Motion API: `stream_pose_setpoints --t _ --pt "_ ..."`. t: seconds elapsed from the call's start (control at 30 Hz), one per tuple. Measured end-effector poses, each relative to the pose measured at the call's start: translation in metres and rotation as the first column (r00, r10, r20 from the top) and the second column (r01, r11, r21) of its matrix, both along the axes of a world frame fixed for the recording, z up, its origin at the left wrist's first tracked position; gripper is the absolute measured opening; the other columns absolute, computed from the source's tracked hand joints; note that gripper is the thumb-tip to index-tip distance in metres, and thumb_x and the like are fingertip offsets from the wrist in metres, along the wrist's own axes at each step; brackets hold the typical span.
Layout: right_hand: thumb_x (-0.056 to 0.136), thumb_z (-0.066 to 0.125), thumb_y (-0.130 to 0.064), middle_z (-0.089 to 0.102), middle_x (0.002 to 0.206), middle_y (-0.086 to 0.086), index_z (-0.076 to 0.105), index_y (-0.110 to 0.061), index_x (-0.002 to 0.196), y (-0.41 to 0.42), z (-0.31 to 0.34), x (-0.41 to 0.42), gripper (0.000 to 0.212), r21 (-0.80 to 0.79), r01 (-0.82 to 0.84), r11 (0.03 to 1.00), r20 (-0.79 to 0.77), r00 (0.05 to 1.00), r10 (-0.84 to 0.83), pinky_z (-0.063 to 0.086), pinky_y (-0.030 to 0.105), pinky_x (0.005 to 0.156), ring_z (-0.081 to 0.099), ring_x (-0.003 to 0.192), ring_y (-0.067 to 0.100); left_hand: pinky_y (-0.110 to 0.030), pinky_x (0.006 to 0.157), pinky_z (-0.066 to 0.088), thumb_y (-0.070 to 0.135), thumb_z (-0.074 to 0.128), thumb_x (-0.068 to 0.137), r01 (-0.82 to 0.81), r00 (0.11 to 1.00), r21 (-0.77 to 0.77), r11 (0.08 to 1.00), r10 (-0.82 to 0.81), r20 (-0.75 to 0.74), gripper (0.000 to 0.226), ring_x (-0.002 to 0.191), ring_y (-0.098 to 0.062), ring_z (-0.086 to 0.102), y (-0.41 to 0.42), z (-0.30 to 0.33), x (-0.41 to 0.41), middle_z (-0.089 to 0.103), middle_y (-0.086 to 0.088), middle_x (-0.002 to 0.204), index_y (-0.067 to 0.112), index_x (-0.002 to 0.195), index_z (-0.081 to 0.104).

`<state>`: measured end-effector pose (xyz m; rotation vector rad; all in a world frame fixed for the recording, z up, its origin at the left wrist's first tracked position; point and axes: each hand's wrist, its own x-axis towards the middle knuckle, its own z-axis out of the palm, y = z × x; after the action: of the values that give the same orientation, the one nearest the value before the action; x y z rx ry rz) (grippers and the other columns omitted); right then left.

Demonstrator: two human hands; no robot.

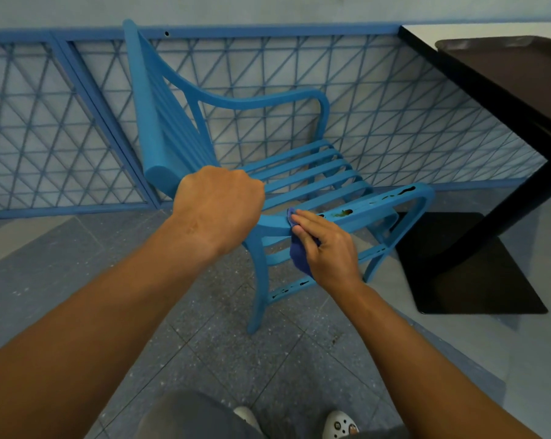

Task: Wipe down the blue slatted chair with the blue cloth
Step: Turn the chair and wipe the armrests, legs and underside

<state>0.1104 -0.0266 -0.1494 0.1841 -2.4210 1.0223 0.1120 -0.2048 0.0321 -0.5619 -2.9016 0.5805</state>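
Pressing blue cloth (300, 259) against chair (302, 172) armrest, right hand (326, 248).

I am finding open floor (223, 353) before the chair (299, 172); the table (496, 99) is crowding its right, the railing (77, 122) blocking behind.

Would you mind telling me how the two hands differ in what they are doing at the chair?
The left hand is curled in a fist over the chair near its backrest; the right hand has straighter fingers. The left hand holds no cloth; the right hand presses the blue cloth against the near armrest. Both touch the chair.
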Motion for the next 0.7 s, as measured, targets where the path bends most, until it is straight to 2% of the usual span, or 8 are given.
stream_pose_setpoints --t 0.13,0.23,0.4,0.47,0.6,0.7 --pt "0.098 0.062 -0.029 0.065 0.133 -0.01 0.068 -0.024 0.129 -0.028 0.013 0.008 0.032 -0.045 -0.039 0.998 0.015 0.999 0.04 0.049 0.025 0.105 0.059 0.124 0.003 -0.036 0.056 0.04 0.031 0.061 0.099 0.023 1.0 -0.002 1.0 -0.023 -0.013 0.015 0.079 -0.029 0.065 0.002 0.0 0.001 0.034 0.003 0.063 0.02 0.09 0.064" --pt "0.095 0.067 -0.026 0.067 0.13 -0.008 0.07 -0.02 0.127 -0.048 0.028 0.011 0.032 -0.054 -0.116 0.992 -0.034 0.993 0.114 0.046 0.018 0.104 0.061 0.122 0.003 -0.035 0.055 0.039 0.032 0.062 0.099 0.043 0.998 -0.028 0.999 -0.044 -0.043 0.016 0.079 -0.029 0.066 0.001 -0.001 0.002 0.028 0.002 0.062 0.021 0.088 0.062" --pt "0.088 0.075 -0.03 0.071 0.123 -0.01 0.074 -0.024 0.12 -0.022 0.023 0.001 0.033 -0.024 -0.097 0.995 -0.013 0.995 0.097 0.055 0.031 0.095 0.067 0.113 0.005 -0.036 0.054 0.041 0.031 0.063 0.098 0.072 0.996 -0.044 0.996 -0.074 -0.04 0.016 0.072 -0.029 0.062 -0.002 -0.002 0.001 0.032 0.002 0.061 0.02 0.087 0.062" --pt "0.086 0.076 -0.032 0.071 0.122 -0.011 0.075 -0.024 0.119 -0.016 0.019 0.001 0.033 -0.041 -0.067 0.997 0.014 0.998 0.068 0.055 0.032 0.095 0.066 0.113 0.003 -0.036 0.053 0.04 0.031 0.063 0.098 0.077 0.996 -0.039 0.996 -0.079 -0.043 0.017 0.067 -0.027 0.056 -0.004 -0.003 0.0 0.035 0.002 0.061 0.02 0.084 0.06" --pt "0.083 0.078 -0.036 0.074 0.118 -0.008 0.076 -0.024 0.116 -0.037 0.028 0.0 0.034 -0.069 -0.076 0.995 0.003 0.997 0.077 0.055 0.029 0.095 0.068 0.108 0.007 -0.036 0.055 0.039 0.031 0.061 0.099 0.084 0.995 -0.022 0.996 -0.085 -0.042 0.018 0.077 -0.03 0.065 -0.003 -0.004 -0.001 0.031 0.003 0.063 0.021 0.084 0.057" --pt "0.084 0.076 -0.038 0.073 0.119 -0.008 0.075 -0.023 0.119 -0.049 0.033 0.0 0.038 -0.057 -0.108 0.993 -0.006 0.994 0.108 0.053 0.026 0.093 0.068 0.107 0.008 -0.036 0.053 0.036 0.032 0.06 0.1 0.083 0.995 -0.029 0.996 -0.085 -0.046 0.024 0.073 -0.028 0.061 -0.003 -0.005 -0.002 0.03 0.002 0.063 0.021 0.08 0.05"
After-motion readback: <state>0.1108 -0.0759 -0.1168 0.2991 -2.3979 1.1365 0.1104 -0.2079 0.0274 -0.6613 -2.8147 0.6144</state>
